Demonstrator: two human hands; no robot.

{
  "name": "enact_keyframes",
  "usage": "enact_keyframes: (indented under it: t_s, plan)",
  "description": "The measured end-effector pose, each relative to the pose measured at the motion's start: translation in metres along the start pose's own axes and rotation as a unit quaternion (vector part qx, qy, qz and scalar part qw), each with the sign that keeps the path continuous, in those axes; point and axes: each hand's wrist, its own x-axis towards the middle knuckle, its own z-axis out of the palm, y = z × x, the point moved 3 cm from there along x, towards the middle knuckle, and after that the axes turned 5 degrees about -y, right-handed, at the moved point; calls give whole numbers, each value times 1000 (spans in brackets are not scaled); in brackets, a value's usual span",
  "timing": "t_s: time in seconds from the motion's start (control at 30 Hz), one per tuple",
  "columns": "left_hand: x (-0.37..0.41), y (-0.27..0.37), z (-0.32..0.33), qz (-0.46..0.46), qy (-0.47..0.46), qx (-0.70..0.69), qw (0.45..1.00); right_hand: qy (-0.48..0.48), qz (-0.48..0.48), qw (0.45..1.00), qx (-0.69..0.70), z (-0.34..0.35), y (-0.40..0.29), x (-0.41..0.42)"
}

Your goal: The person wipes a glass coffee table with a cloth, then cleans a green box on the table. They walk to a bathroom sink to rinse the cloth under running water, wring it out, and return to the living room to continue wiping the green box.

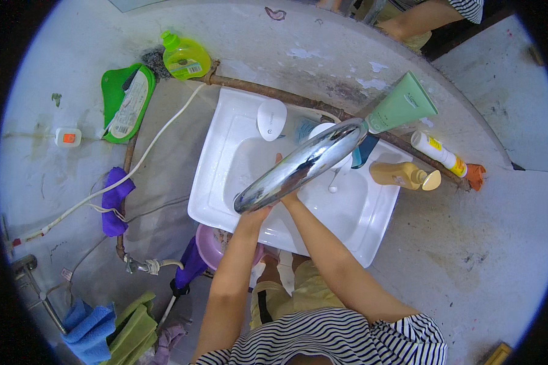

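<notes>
Both my hands are over the white washbasin (232, 107), mostly hidden beneath a chrome faucet spout (301, 166) that arches close to the camera. At the lower end of the spout, only the wrist side of my left hand (257, 213) shows. My right hand (290, 197) lies just beside it, its fingers covered by the metal. A fingertip pokes out above the spout. Whether either hand holds anything cannot be seen. Under the spout's right side, a small lever with a round white end (332, 188) hangs over the bowl. A white oval item (271, 119) rests on the basin's back ledge.
A green squeeze tube (402, 102), a pump bottle (395, 175) and a white bottle (434, 146) stand at right. Dish soap (187, 58) is by the rusty pipe (265, 89). A white hose (164, 123) crosses at left. Below are a pink basin (205, 246) and a blue towel (89, 328).
</notes>
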Motion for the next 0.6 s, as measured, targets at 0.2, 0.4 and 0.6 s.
enact_keyframes:
  t_s: [0.2, 0.4, 0.6]
  plan:
    - [-32, 42, 44, -50, 151, -180, 971, -138, 216, 877, 405, -6, -31, -21]
    - [-2, 28, 30, -24, 64, -15, 998, -35, 36, 990, 132, -15, -83, -54]
    - [-8, 19, -19, -82, -104, -60, 989, -86, 17, 996, 8, 2, -35, -5]
